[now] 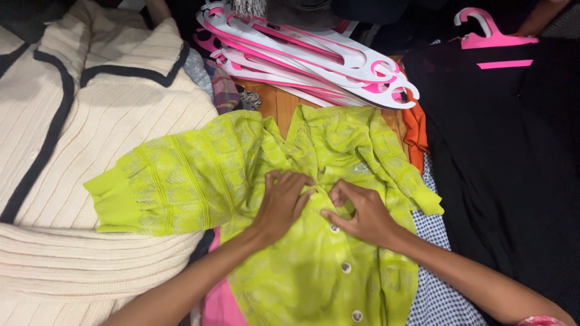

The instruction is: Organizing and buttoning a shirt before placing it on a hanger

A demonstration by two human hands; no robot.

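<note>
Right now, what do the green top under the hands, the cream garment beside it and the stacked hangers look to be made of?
Green top: thin woven or lace-like fabric, matte, with a patterned weave and ribbed cuff; buttons look like plastic or pearl. Cream garment: chunky ribbed knit, likely wool or acrylic, with dark trim. Hangers: rigid moulded plastic, glossy pink and white.

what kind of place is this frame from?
Probably a clothing shop or garment sorting table. A stack of pink and white hangers lies on top, garments are piled all round, including a cream ribbed knit, and both hands work at the buttoned front of a lime green top.
</note>
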